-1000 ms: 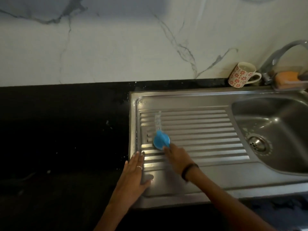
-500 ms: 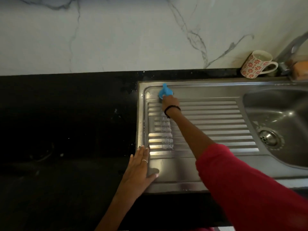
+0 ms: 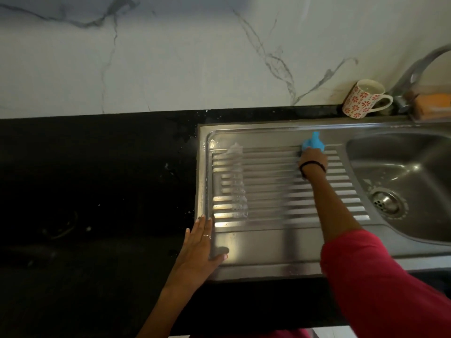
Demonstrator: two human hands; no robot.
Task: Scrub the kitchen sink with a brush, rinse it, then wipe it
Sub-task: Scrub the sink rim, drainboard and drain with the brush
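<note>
1. A black countertop (image 3: 97,191), speckled with pale droplets, runs under a white marble-veined wall (image 3: 170,57).
2. A stainless steel sink (image 3: 280,250) is set into the counter: a ribbed drainboard on the left, and a basin with a round drain (image 3: 386,203) on the right.
3. A streak of soapy foam (image 3: 238,181) crosses the ribs near the drainboard's left end.
4. At the back right stand a white mug with red flowers (image 3: 361,100), a curved metal tap (image 3: 415,71) and, beside the tap, an orange sponge (image 3: 433,106) at the frame's edge.
5. The right hand (image 3: 312,159), a dark band on its wrist, is curled around the blue brush (image 3: 313,142) and holds it against the far edge of the drainboard, close to the basin.
6. The right arm and its red sleeve (image 3: 380,289) hide part of the drainboard and the sink's near rim.
7. The left hand (image 3: 199,247) lies flat with fingers straight on the sink's near left corner, holding nothing, a ring on one finger.
</note>
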